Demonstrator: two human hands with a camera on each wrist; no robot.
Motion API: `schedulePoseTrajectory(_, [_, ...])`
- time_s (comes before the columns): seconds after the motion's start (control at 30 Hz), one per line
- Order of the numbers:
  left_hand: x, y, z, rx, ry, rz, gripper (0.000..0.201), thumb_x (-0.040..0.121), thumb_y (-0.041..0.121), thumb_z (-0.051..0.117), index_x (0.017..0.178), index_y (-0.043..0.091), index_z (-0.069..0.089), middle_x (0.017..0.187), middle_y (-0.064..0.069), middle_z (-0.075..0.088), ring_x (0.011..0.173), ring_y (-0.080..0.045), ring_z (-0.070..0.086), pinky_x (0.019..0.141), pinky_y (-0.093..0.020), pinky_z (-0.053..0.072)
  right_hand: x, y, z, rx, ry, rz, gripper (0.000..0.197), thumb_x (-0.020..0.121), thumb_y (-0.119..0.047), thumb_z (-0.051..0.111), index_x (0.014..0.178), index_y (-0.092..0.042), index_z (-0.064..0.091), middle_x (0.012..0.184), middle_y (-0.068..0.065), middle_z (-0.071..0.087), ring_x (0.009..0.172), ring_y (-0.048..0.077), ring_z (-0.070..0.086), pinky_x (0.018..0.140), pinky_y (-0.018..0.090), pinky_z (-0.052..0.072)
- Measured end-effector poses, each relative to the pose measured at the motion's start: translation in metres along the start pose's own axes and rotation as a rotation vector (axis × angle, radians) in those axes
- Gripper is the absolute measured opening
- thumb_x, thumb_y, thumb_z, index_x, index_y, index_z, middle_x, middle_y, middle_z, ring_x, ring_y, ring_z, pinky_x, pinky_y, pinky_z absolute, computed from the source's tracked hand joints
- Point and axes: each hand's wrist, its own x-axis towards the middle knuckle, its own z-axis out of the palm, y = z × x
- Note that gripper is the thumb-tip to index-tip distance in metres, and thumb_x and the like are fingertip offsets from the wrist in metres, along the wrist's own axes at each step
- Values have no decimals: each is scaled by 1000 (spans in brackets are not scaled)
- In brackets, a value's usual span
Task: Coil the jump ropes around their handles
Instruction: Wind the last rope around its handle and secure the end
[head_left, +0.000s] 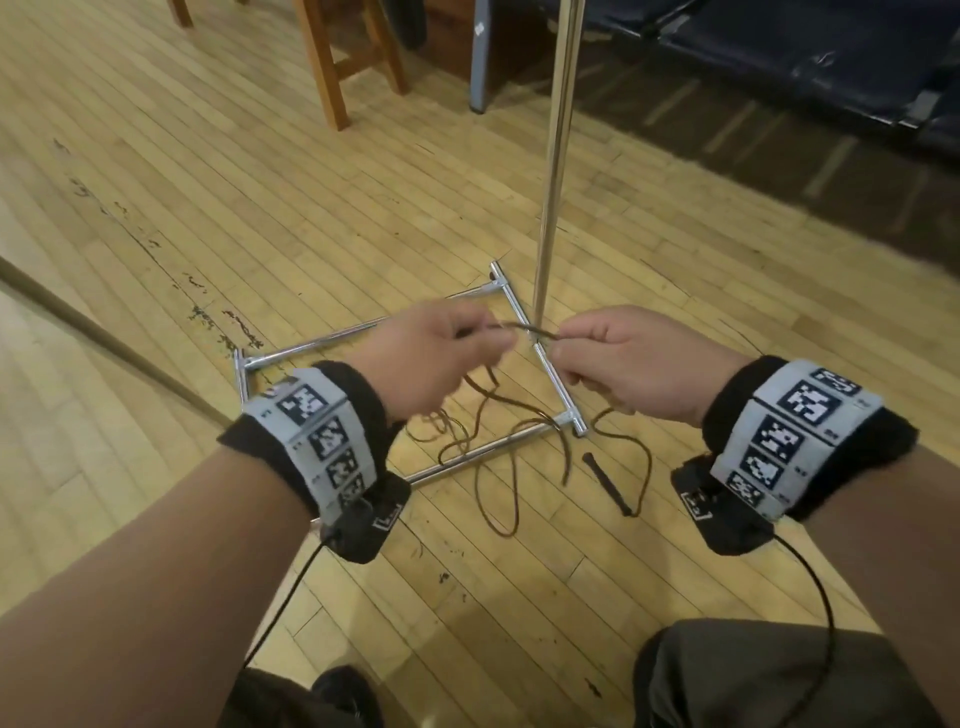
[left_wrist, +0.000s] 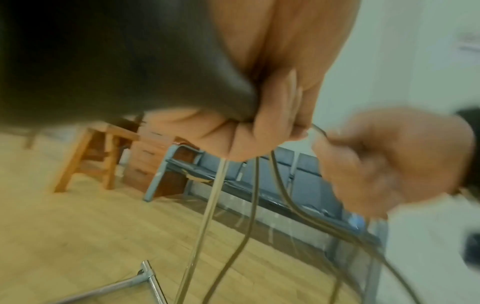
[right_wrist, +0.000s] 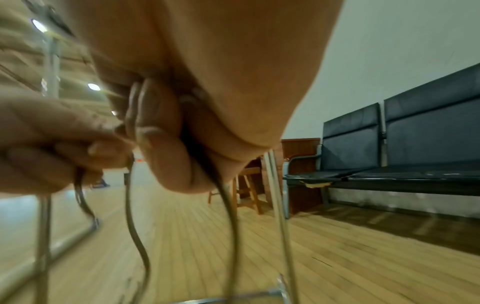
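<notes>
holding a limp rope between two hands

we pinch the rope (head_left: 524, 328) with both hands above the floor (head_left: 156, 218). our left hand (head_left: 426, 358) has fingers curled round a strand, and more strands hang from it. our right hand (head_left: 634, 364) closes on the same short stretch, with a length trailing down from its fist. the rest lies in loose loops on the floor, draped over the metal frame (head_left: 540, 358). one dark handle (head_left: 608, 483) lies on the floor near the right wrist, untouched; we cannot see the other. the rope looks thin, light and soft, so we judge it tangles easily and snags on the frame. we think the handle is the place to take hold, winding under slight tension.
</notes>
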Motion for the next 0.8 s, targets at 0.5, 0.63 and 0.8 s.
schedulePoseTrajectory(0.5, [-1, -8, -30, 205, 292, -56, 72, 95, 27, 73, 155, 49, 40, 141, 27, 57, 55, -4, 65, 49, -22, 57, 7, 35, 3, -186, -7, 216, 38, 105, -41, 44, 80, -18, 60, 69, -1, 73, 57, 12, 64, 59, 29, 49])
schedulePoseTrajectory(0.63, [-3, 2, 5, 107, -29, 63, 52, 97, 30, 72, 140, 54, 56, 127, 27, 67, 55, -6, 64, 56, -36, 63, 9, -4, 13, -8, -93, 69, 34, 103, -40, 51, 81, -17, 63, 61, -3, 55, 54, 16, 54, 64, 43, 53])
schedulePoseTrajectory(0.8, [-3, -1, 1, 60, -42, 61, 14, 102, 40, 65, 90, 37, 72, 57, 18, 55, 46, -2, 44, 45, -21, 38, 8, -3, 12, 73, -71, 27, 31, 102, -26, 51, 73, -17, 56, 58, -4, 53, 56, 19, 54, 66, 39, 53])
